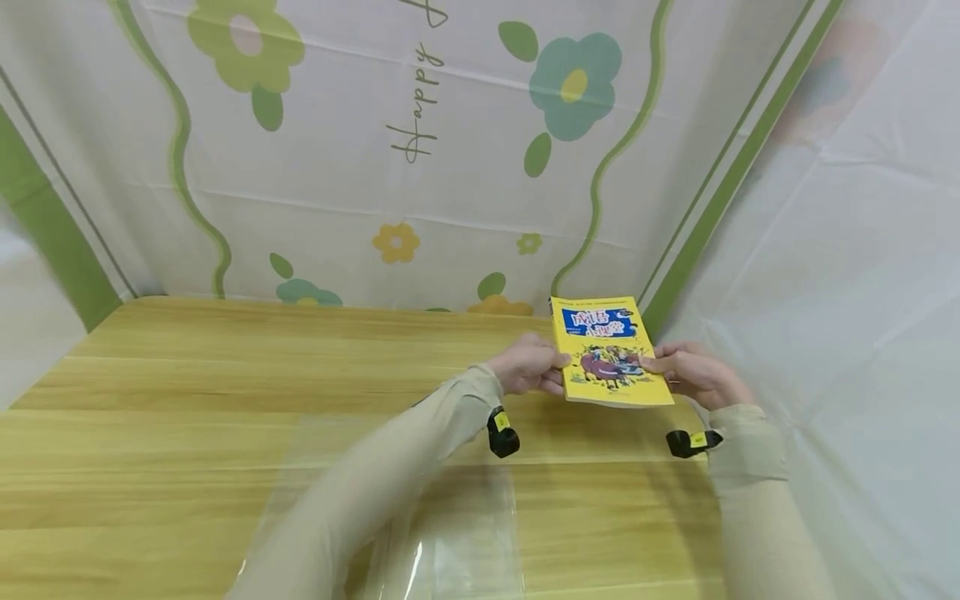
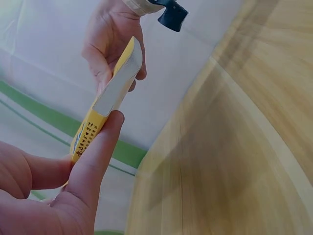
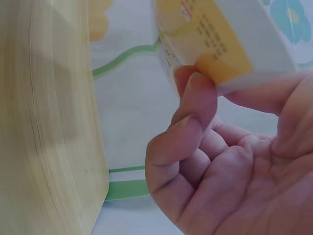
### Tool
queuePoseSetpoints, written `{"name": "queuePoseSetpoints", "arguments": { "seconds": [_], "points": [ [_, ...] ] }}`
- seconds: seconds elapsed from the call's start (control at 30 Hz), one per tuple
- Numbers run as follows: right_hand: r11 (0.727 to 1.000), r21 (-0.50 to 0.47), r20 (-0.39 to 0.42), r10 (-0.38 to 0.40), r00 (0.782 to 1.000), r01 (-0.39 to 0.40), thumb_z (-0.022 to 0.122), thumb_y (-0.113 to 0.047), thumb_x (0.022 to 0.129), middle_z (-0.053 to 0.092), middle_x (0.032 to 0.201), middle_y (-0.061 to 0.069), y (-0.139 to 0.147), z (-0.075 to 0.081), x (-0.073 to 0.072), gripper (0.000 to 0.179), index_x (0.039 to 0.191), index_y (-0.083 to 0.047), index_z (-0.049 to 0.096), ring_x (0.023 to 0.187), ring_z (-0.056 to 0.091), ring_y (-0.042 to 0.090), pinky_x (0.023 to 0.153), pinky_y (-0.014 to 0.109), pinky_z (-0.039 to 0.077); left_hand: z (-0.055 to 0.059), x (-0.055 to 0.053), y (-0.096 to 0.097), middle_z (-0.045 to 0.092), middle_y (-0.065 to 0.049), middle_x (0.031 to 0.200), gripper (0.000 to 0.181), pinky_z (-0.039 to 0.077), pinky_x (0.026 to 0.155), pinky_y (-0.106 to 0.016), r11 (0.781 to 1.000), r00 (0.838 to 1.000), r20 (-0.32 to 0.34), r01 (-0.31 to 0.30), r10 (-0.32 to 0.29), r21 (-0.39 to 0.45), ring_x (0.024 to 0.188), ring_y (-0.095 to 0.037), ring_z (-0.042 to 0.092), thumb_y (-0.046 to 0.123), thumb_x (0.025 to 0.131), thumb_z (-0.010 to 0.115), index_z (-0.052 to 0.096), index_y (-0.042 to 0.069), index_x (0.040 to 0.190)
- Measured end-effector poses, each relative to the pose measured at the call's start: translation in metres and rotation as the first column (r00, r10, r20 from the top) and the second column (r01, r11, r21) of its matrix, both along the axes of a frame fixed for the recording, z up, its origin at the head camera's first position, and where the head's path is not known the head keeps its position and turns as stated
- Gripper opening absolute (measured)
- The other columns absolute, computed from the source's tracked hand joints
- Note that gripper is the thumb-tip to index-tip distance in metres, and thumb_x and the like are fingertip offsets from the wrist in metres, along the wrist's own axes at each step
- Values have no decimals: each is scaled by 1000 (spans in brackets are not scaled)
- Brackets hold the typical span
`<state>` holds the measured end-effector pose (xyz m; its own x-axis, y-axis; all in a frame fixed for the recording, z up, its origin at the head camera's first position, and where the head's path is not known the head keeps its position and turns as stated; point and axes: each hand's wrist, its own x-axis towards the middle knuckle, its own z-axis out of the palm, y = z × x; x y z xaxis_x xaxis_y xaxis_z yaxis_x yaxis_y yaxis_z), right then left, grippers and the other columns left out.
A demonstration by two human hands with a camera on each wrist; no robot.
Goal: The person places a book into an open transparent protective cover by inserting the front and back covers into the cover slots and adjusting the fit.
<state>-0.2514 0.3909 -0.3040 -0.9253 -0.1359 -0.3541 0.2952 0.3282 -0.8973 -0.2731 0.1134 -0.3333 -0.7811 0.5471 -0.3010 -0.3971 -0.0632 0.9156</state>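
Note:
A yellow paperback book [image 1: 611,367] with a blue title panel and a cartoon drawing is held up over the far right part of the table. My left hand [image 1: 529,365] pinches its left edge, thumb on the cover and fingers beneath. On the opposite edge, my right hand [image 1: 697,373] grips it the same way. In the left wrist view the book [image 2: 117,88] shows its spine and white page edges, raised off the table. The right wrist view has the book's back cover [image 3: 220,46] between curled fingers [image 3: 203,98] and thumb.
A wooden table [image 1: 187,358] spreads below. On it, near the front, lies a clear plastic sheet [image 1: 465,533], partly hidden by the left sleeve. White cloth with printed flowers [image 1: 337,192] hangs behind the table, and more white cloth [image 1: 862,333] stands close by the right arm.

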Motion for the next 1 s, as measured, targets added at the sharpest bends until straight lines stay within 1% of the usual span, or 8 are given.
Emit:
{"name": "queuePoseSetpoints", "arguments": {
  "seconds": [0.13, 0.23, 0.43, 0.6, 0.7, 0.83, 1.0],
  "points": [
    [1000, -2, -19, 8, 1000, -8, 61, -5, 95, 70, 89, 8, -5, 1, 5, 5, 94, -1, 64, 79, 69, 19, 73, 32, 58, 1, 3, -5, 71, -21, 91, 24, 55, 83, -48, 1000, 1000, -15, 6, -6, -9, 83, -34, 72, 1, 102, 50, 60, -11, 120],
    [1000, 18, -29, 2, 1000, -1, 62, -6, 95, 70, 88, 7, -8, 1, 7, 6, 96, -1, 64, 78, 68, 18, 72, 31, 58, 4, 5, -9, 71, -21, 91, 24, 53, 86, -49, 1000, 1000, -24, 11, -12, -11, 83, -34, 72, 2, 102, 50, 59, -10, 120],
    [999, 33, -35, -2, 999, 4, 63, -10, 95, 70, 88, 7, -17, 2, 10, 10, 98, 0, 62, 78, 68, 18, 71, 31, 57, 6, 9, -19, 71, -21, 91, 23, 54, 83, -48, 999, 999, -43, 11, -13, -36, 82, -34, 72, 3, 102, 50, 60, -9, 118],
    [999, 22, -29, 34, 999, -33, 62, -11, 97, 70, 91, 7, -16, 3, 12, 15, 104, 3, 59, 79, 68, 19, 71, 31, 57, 10, 13, -21, 71, -20, 91, 23, 58, 75, -42, 999, 999, -40, 3, -5, -42, 81, -33, 72, 3, 102, 51, 61, -9, 117],
    [999, 19, -40, 44, 998, -44, 61, -11, 97, 70, 92, 7, -20, 3, 16, 19, 107, 4, 58, 79, 68, 18, 71, 31, 56, 10, 17, -25, 71, -21, 92, 23, 59, 71, -40, 999, 999, -41, 12, -13, -40, 82, -34, 72, 3, 102, 51, 61, -9, 117],
    [999, 2, -51, 48, 998, -48, 62, -12, 97, 71, 91, 7, -24, 0, 22, 20, 107, 6, 58, 78, 68, 18, 70, 30, 57, 9, 22, -30, 71, -22, 92, 21, 60, 69, -40, 999, 999, -45, 10, -11, -37, 83, -35, 72, 2, 101, 51, 62, -10, 114],
    [998, -31, -51, 44, 998, -46, 61, -10, 97, 71, 90, 8, -26, -4, 29, 17, 104, 5, 60, 76, 68, 17, 68, 29, 56, 7, 27, -34, 71, -23, 92, 20, 59, 69, -40, 999, 998, -61, 14, -16, -36, 82, -35, 72, 2, 101, 52, 63, -10, 113]
  ]
}}
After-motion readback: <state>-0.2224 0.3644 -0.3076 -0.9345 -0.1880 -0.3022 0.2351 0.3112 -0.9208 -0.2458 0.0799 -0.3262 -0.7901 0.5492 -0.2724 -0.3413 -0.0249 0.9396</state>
